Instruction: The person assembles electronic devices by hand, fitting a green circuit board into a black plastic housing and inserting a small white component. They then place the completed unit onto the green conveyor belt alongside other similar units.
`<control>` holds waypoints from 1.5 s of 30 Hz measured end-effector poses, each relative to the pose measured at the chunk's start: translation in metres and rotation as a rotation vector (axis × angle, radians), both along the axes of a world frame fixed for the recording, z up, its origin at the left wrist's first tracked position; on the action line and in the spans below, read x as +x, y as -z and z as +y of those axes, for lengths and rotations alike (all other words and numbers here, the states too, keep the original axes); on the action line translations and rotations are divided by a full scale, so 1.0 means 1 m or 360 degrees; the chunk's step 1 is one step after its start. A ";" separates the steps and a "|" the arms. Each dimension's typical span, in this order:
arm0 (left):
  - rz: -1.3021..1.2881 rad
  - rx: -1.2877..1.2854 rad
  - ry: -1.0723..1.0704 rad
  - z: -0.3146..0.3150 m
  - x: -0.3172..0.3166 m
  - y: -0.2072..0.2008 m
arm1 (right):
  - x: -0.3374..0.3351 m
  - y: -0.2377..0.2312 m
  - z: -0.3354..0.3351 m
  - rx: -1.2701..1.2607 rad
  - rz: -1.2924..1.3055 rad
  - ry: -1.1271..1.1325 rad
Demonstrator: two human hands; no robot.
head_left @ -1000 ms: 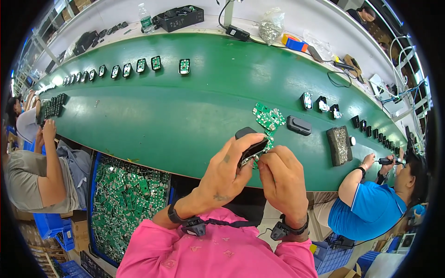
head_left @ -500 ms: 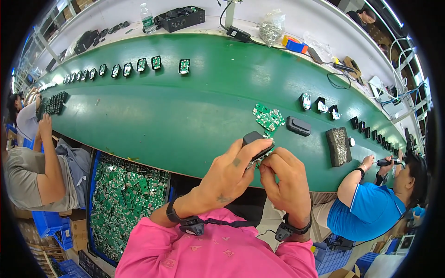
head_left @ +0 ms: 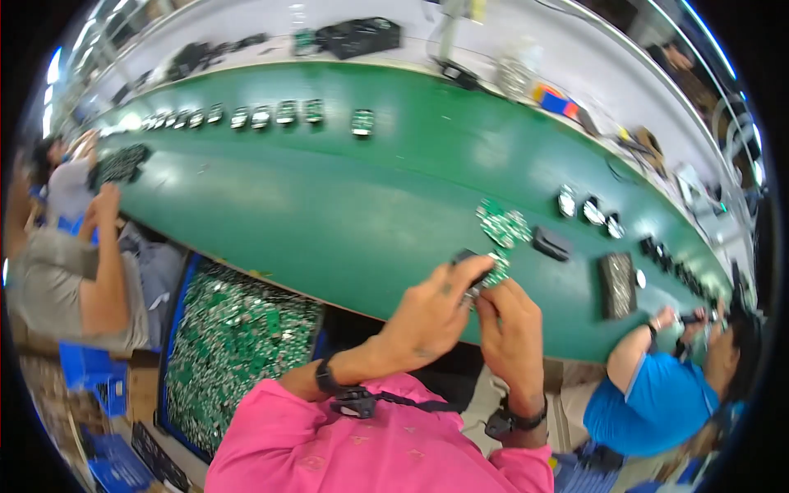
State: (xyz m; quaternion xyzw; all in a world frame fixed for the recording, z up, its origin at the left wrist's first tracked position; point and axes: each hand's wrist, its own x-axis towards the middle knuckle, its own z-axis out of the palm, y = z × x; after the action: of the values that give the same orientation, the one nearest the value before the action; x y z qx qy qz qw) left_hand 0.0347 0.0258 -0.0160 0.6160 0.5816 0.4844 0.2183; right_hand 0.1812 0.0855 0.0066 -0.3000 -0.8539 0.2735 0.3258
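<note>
Place: an electronics workshop around me
Bench [head_left: 288, 197]: long, green, rows of small cases [head_left: 362, 122] on it
Bin [head_left: 175, 329]: heaped with circuit boards [head_left: 246, 349]
People [head_left: 662, 403]: several along one bench edge

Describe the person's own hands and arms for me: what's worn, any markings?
The left hand and right hand are ungloved. Pink sleeves end short of the wrists. Each wrist wears a black strap with a small black device. Small dark marks show on the left hand.
</note>
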 end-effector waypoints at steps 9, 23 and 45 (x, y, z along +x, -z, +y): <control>-0.0189 -0.0341 0.0056 -0.008 0.012 0.026 | 0.001 0.029 -0.011 -0.0134 -0.0012 0.0110; -0.0210 0.0194 -0.0083 -0.020 -0.014 -0.010 | 0.002 0.037 -0.008 -0.0817 0.0686 0.0174; -0.0678 0.0214 0.0294 -0.014 -0.018 0.023 | -0.005 0.060 -0.012 -0.1228 0.1207 0.0401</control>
State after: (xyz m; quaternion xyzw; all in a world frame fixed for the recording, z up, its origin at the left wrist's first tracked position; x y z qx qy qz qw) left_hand 0.0166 0.0122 -0.0392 0.5637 0.4300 0.6191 0.3379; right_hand 0.1763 0.0731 -0.0531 -0.3778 -0.4722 0.6141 0.5072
